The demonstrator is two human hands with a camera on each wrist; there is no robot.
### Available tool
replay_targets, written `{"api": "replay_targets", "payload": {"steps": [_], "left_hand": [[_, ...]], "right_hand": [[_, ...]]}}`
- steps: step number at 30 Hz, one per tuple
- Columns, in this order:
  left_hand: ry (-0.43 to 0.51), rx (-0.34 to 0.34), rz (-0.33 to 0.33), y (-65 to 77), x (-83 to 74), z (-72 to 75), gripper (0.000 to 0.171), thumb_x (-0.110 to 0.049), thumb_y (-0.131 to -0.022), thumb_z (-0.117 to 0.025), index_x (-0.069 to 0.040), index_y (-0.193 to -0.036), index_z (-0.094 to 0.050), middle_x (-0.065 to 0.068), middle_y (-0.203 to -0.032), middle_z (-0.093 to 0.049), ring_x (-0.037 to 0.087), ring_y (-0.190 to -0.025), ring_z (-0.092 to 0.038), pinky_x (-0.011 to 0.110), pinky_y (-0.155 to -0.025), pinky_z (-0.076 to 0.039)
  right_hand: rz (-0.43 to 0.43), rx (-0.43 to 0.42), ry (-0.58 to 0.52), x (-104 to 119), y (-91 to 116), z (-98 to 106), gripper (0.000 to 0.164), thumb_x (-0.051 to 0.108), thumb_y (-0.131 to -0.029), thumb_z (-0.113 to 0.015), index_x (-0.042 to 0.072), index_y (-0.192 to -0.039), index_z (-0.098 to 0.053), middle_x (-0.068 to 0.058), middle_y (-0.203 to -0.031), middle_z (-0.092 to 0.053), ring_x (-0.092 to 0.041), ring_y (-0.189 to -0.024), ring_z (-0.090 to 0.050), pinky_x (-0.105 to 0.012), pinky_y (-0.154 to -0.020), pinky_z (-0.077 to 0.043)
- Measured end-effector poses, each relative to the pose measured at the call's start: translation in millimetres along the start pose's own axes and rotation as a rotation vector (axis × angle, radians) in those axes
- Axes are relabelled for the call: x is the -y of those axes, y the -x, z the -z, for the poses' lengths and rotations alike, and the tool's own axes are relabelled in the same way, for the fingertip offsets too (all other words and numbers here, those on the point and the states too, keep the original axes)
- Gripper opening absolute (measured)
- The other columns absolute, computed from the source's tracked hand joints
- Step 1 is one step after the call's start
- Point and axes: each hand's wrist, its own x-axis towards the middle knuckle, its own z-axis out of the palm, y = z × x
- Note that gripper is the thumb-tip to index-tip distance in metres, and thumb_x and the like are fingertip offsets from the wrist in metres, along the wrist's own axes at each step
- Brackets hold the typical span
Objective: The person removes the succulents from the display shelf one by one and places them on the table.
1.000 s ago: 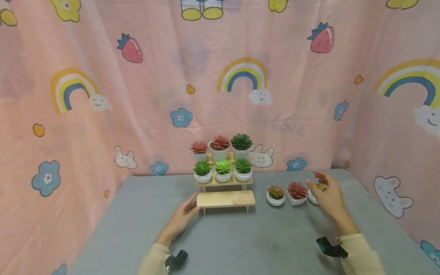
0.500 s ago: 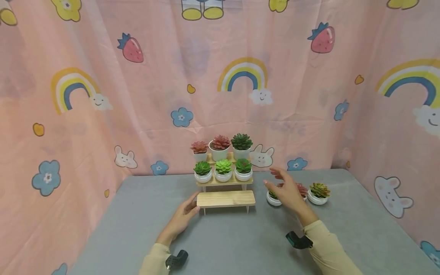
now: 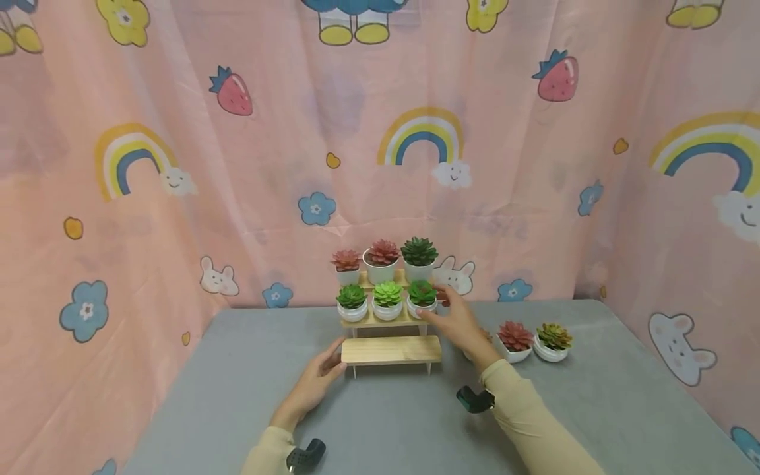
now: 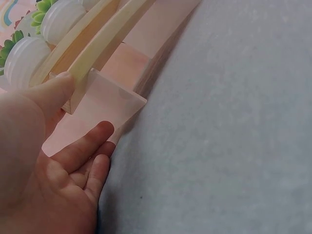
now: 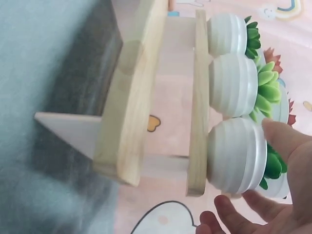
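My left hand (image 3: 316, 381) holds the left end of the lowest wooden shelf (image 3: 392, 350) of a tiered plant stand. In the left wrist view its thumb (image 4: 61, 85) lies against the board's end, and other fingers (image 4: 97, 134) rest by the pale leg (image 4: 107, 97). My right hand (image 3: 457, 323) is around the right-hand dark green potted succulent (image 3: 422, 300) on the middle shelf. The right wrist view shows the thumb by the rim of its white pot (image 5: 236, 156), with fingertips at the pot's other side. The pot stands upright on the shelf.
Beside it stand a light green succulent (image 3: 387, 300) and another green one (image 3: 352, 302). Two red succulents and a dark green one (image 3: 419, 256) fill the top shelf. On the table's right stand a red succulent (image 3: 514, 340), a yellow-green one (image 3: 553, 341) and one mostly hidden behind my right arm.
My right hand has moved left from the row of pots on the table to the middle shelf's right-hand pot. My left hand keeps its place. The head view has tilted up slightly.
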Motion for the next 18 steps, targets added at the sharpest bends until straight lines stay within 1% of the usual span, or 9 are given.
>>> {"api": "replay_targets", "payload": {"steps": [4, 8, 13, 18], "left_hand": [[-0.018, 0.010, 0.003, 2.2, 2.7, -1.0, 0.062, -0.033, -0.105, -0.054, -0.016, -0.160, -0.031, 0.029, -0.150, -0.049, 0.045, -0.140, -0.048, 0.062, -0.115, -0.037], [-0.023, 0.017, -0.002, 0.7, 2.4, -1.0, 0.064, -0.036, -0.106, -0.053, -0.014, -0.161, -0.029, 0.028, -0.149, -0.050, 0.045, -0.140, -0.047, 0.063, -0.115, -0.036], [-0.023, 0.017, 0.000, -1.5, 2.4, -0.4, 0.064, -0.034, -0.106, -0.053, -0.013, -0.161, -0.028, 0.027, -0.148, -0.052, 0.044, -0.140, -0.049, 0.063, -0.116, -0.036], [-0.026, 0.013, -0.002, -1.2, 0.5, -0.3, 0.064, -0.033, -0.106, -0.053, -0.013, -0.161, -0.028, 0.028, -0.148, -0.052, 0.044, -0.139, -0.050, 0.062, -0.115, -0.038]], "right_hand": [[-0.029, 0.016, 0.022, 1.8, -1.4, -3.3, 0.072, 0.033, -0.093, -0.073, 0.005, -0.152, -0.040, -0.026, -0.146, -0.049, -0.043, -0.133, -0.048, -0.060, -0.108, -0.044], [-0.023, 0.033, 0.035, 4.3, -4.3, -2.8, 0.071, 0.032, -0.093, -0.072, 0.002, -0.151, -0.042, -0.027, -0.142, -0.052, -0.042, -0.128, -0.050, -0.058, -0.103, -0.046], [-0.022, 0.036, 0.045, 5.2, -7.9, -2.2, 0.070, 0.032, -0.093, -0.072, 0.002, -0.150, -0.043, -0.027, -0.139, -0.054, -0.041, -0.125, -0.051, -0.055, -0.100, -0.047], [-0.051, 0.034, 0.024, 5.2, -9.9, -2.5, 0.071, 0.033, -0.093, -0.073, 0.005, -0.150, -0.043, -0.025, -0.139, -0.055, -0.039, -0.125, -0.051, -0.054, -0.100, -0.048]]}}
